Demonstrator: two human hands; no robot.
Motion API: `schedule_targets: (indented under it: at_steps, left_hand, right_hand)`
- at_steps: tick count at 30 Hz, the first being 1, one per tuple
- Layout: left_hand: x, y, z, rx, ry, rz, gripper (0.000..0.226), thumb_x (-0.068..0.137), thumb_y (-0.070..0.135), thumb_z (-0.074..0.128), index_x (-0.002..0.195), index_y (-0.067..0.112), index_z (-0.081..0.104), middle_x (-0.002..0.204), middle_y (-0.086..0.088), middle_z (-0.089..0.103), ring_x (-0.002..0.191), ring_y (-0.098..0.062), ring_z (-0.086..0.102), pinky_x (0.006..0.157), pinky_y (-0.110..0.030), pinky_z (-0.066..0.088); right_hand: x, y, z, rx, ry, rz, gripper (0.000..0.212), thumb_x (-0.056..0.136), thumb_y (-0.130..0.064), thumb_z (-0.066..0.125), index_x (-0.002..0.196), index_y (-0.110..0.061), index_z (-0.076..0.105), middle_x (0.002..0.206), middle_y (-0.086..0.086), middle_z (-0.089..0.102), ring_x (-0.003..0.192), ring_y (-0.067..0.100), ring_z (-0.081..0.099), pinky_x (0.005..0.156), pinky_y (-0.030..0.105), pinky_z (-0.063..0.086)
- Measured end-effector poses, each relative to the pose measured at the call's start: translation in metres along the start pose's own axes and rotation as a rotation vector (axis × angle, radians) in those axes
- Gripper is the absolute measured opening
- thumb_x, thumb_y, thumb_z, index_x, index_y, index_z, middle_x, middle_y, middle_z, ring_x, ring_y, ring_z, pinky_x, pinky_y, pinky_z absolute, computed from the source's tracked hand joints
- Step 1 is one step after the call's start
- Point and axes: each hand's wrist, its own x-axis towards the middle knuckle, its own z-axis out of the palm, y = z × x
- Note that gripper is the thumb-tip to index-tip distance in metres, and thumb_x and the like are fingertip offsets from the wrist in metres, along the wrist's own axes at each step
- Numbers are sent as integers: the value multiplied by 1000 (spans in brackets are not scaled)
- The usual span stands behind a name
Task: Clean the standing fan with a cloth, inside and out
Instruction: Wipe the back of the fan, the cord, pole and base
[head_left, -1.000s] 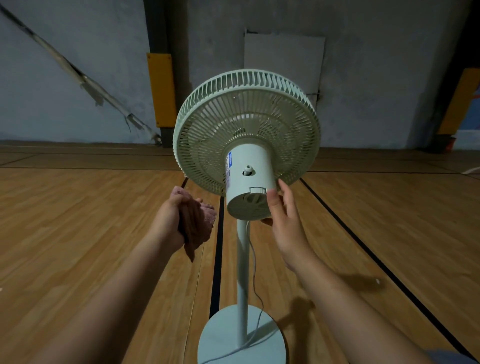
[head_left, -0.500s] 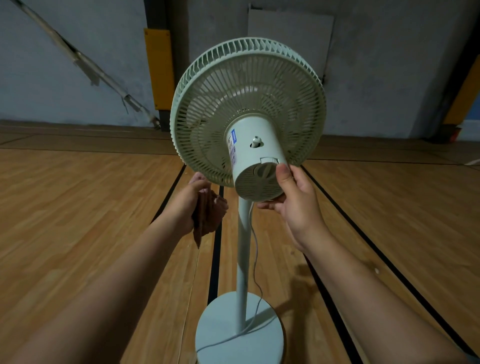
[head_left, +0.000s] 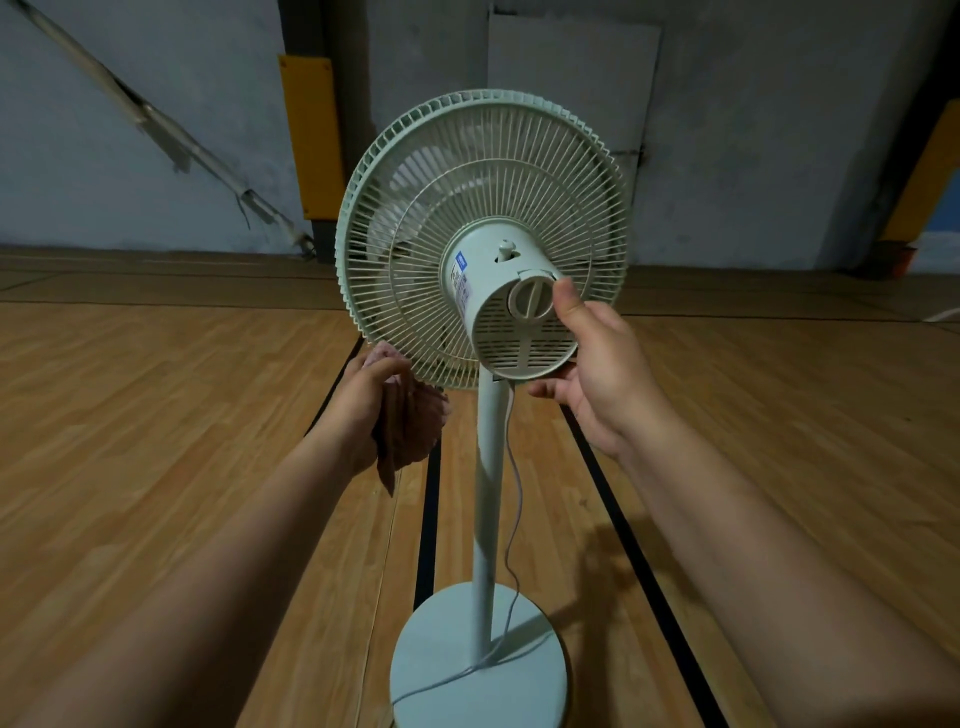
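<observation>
Cloth, pinkish, crumpled, bunched in left hand just under ribbed plastic grille. Standing fan upright on wood floor. Right hand wraps round motor housing, thumb by dial. Versus earlier: fan head tilted less upward, vented rear now facing camera.

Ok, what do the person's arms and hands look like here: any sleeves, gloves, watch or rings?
Both forearms are bare up to the frame edge, with no sleeves in view. The left hand and right hand wear no gloves, and no watch, bracelet or ring shows on either wrist or on the fingers that are visible.
</observation>
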Motion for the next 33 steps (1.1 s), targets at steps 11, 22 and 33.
schedule_targets:
  at_steps: [11, 22, 33]
  left_hand:
    - [3, -18, -16, -1, -102, -87, 13, 112, 21, 47, 110, 20, 61, 117, -44, 67, 97, -47, 70, 92, -56, 60]
    - [27, -51, -20, 515, -79, -92, 28, 101, 45, 73, 110, 20, 66, 77, -10, 71, 61, -25, 65, 56, -34, 55]
    - [43, -62, -1, 732, -143, 48, 24, 107, 29, 68, 130, 32, 73, 76, 2, 72, 64, -15, 69, 59, -25, 59]
  right_hand:
    - [5, 35, -30, 34, -62, -42, 49, 107, -61, 42, 133, -24, 61, 130, 12, 70, 106, 35, 74, 65, 38, 58]
    - [14, 125, -59, -934, -458, 682, 27, 108, -12, 44, 110, -3, 69, 90, 10, 75, 80, 22, 78, 58, 26, 55]
    - [35, 186, -24, -965, -243, 481, 54, 105, -35, 63, 150, -12, 46, 110, 11, 71, 86, 24, 78, 73, 37, 67]
